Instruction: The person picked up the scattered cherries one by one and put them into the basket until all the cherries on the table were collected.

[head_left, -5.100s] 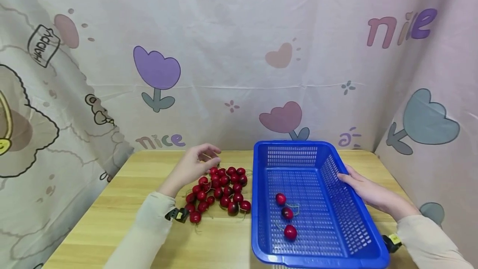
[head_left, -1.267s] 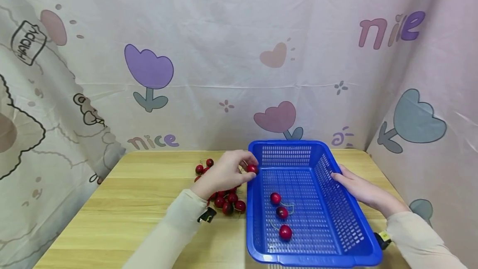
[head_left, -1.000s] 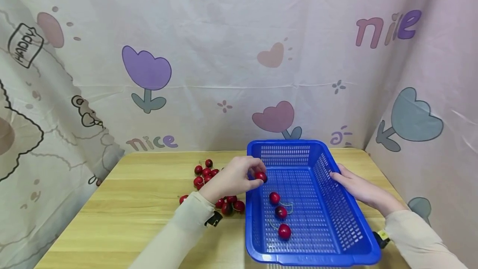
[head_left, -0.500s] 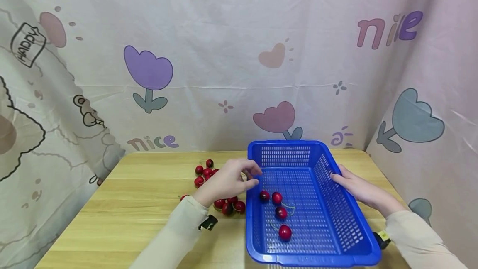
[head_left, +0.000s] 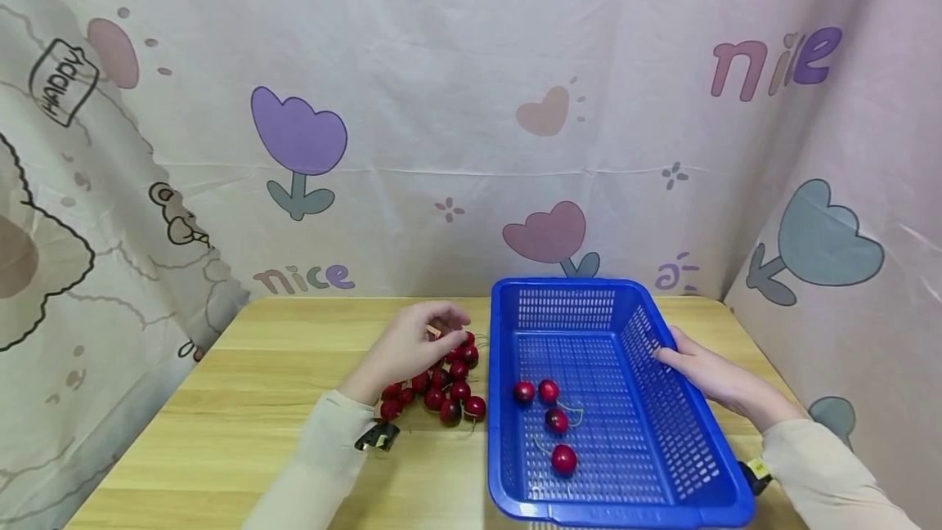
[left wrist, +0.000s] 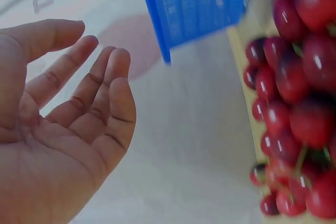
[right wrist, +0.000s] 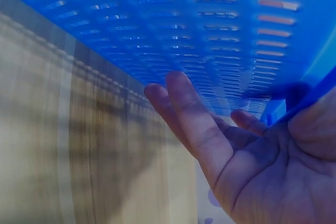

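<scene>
Backdrop [head_left: 456, 96], printed, behind counter [head_left: 199, 407]. Left hand [head_left: 408, 343] empty, fingers loose, over cherry pile [head_left: 440, 379], partly hiding it. Blue basket [head_left: 618, 440] just beside, its left wall between pile and four cherries [head_left: 557, 421] inside. Right hand [head_left: 702, 366] grips basket's right rim.

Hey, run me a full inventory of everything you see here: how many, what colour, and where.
Round stemmed cherries in basket: four, red to dark red, toward its left side
Round stemmed cherries on table: many, overlapping too much to count, red to dark red, left of basket
Rectangular slotted plastic basket: one, blue, on table
Wood-grain table: one, light yellow-brown, beneath
Printed fabric backdrop: sheet count unclear, off-white with coloured flowers, behind and at sides
Wrist devices: two, mostly black, one per wrist
Long sleeves: two, cream, on both arms
Left hand: one, bare, above loose cherries
Right hand: one, bare, gripping basket's right rim
</scene>
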A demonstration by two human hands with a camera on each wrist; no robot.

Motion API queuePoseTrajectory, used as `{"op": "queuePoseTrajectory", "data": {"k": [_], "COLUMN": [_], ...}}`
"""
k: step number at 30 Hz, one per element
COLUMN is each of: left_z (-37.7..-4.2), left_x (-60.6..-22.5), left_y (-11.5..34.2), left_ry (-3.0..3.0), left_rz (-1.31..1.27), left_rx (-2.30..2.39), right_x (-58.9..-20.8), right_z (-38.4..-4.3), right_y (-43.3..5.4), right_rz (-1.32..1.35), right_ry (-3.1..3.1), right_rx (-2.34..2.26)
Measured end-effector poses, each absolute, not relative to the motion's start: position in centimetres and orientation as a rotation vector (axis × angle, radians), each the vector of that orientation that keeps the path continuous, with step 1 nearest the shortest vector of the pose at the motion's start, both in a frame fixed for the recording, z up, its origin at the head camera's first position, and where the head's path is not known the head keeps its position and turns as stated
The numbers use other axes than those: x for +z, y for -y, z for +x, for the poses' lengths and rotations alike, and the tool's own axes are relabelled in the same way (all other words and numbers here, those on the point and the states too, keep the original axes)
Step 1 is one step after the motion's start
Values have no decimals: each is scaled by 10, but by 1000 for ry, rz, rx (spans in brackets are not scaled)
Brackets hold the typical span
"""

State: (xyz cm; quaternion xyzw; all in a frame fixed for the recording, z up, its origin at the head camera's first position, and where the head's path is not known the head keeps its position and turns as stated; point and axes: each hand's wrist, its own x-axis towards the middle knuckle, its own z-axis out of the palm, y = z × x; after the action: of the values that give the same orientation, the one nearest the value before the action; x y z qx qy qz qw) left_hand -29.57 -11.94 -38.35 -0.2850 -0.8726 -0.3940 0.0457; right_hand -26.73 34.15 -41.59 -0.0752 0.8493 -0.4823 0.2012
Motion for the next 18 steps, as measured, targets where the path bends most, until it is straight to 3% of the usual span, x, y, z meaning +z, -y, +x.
{"op": "queuePoseTrajectory", "data": {"k": [7, 18], "left_z": [-292, -282], "left_x": [-393, -409], "left_y": [166, 217], "left_ry": [2715, 2954], "left_rz": [-646, -537], "left_rx": [-1145, -904], "right_x": [-416, -417], "right_z": [-269, -269], "right_y": [-340, -341], "right_rz": [-206, -192], "right_ry": [-2387, -2405], "right_rx": [-1342, -1314]}}
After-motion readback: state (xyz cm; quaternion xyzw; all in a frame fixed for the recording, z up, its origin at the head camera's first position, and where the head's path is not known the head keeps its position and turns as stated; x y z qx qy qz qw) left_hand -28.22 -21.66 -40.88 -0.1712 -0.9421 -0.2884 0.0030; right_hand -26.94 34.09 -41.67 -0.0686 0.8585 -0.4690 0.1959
